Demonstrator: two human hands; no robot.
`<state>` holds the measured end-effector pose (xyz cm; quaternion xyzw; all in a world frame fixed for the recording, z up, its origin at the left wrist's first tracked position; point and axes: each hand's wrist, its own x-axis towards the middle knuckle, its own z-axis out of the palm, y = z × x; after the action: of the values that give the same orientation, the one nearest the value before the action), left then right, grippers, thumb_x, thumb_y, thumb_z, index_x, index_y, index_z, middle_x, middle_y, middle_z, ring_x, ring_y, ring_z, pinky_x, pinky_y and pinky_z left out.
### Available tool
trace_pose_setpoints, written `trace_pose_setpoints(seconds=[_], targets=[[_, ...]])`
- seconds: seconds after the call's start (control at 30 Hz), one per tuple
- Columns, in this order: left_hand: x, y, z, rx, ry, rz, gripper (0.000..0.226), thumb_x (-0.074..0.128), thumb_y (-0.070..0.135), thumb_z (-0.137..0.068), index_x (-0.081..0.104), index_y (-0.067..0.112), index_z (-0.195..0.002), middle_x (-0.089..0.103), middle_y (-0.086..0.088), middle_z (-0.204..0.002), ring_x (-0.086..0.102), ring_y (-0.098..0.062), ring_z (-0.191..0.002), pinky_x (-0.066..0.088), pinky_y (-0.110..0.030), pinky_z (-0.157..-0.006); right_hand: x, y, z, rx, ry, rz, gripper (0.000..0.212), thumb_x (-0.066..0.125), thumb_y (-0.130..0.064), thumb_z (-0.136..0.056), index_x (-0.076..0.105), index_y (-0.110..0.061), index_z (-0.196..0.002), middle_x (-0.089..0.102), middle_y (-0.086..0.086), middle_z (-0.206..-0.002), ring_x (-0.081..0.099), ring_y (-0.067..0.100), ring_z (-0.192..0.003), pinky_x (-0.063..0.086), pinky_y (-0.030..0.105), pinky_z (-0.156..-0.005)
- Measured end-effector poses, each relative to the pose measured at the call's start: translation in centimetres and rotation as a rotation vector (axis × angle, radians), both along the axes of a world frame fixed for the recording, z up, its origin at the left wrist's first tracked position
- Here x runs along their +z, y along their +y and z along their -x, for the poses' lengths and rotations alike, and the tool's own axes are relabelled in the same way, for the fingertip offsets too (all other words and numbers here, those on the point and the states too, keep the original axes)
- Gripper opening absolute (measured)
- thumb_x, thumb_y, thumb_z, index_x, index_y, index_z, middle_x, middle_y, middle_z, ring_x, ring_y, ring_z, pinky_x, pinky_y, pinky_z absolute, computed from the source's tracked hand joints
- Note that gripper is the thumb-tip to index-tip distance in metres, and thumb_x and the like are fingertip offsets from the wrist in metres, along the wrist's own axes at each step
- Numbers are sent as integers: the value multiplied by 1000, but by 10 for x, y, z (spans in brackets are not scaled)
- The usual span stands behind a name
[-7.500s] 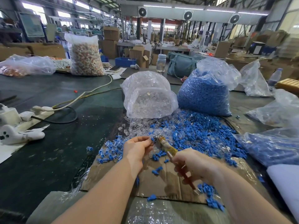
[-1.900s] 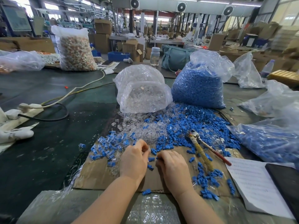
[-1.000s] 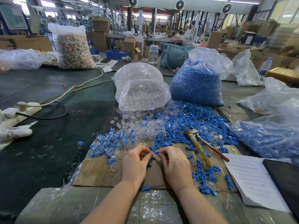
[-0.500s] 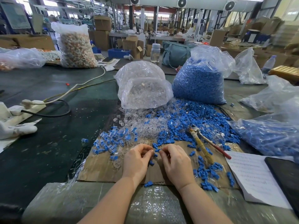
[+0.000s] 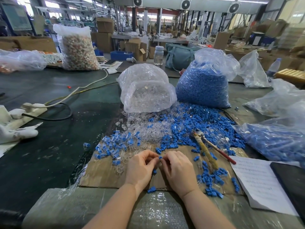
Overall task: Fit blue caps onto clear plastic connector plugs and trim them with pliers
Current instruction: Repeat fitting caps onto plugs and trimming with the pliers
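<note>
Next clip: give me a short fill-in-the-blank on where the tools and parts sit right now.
1. The pliers lie on the cardboard, to the ____ of both hands.
2. The left hand and right hand pinch a small ____ cap between them.
3. The bag of clear plugs stands ____ of the bag of blue caps.

Missing words: right; blue; left

1. The counter (image 5: 54,152) has a dark green surface
2. A flat cardboard sheet (image 5: 102,176) lies on the counter near its front edge, with bubble wrap (image 5: 158,210) at that edge
3. A clear bag of plugs (image 5: 145,93) and a bag of blue caps (image 5: 203,86) stand side by side behind the sheet
4. A white power strip (image 5: 31,108) with cables lies at the left
5. A printed paper sheet (image 5: 257,180) lies at the right, a dark flat item (image 5: 292,182) resting on it
6. More plastic bags (image 5: 279,139) lie at the right
</note>
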<state>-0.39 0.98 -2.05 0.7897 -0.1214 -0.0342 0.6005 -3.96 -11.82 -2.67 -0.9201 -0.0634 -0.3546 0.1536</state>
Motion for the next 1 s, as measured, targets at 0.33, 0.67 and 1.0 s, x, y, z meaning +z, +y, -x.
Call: trace_pose_setpoints(seconds=[0.33,0.67,1.0], targets=[[-1,-1,-1,43,-58,-43,23,62,11,-87,61,33,-80,66,12,-79,60,9,-74,45,-5,-64,0,1,2,42,82,-28,14,71,-20,-81,60,-15,-76,60,-3,-73,55,15,-67,50,27,-59],[-1,-1,-2,60,-21,14,20,62,12,-87,63,31,-80,68,10,-79,63,2,-73,51,-12,-68,-2,-2,2,60,59,-82,25,71,-15,-78,66,-11,-102,63,0,-92,60,18,-84,52,28,-74],[-1,0,-2,54,-21,-40,14,62,15,-88,64,29,-84,68,7,-81,65,-6,-78,54,-18,-72,-2,-3,1,88,65,-73,23,76,-27,-76,69,-15,-95,62,-1,-87,59,18,-77,53,31,-64]])
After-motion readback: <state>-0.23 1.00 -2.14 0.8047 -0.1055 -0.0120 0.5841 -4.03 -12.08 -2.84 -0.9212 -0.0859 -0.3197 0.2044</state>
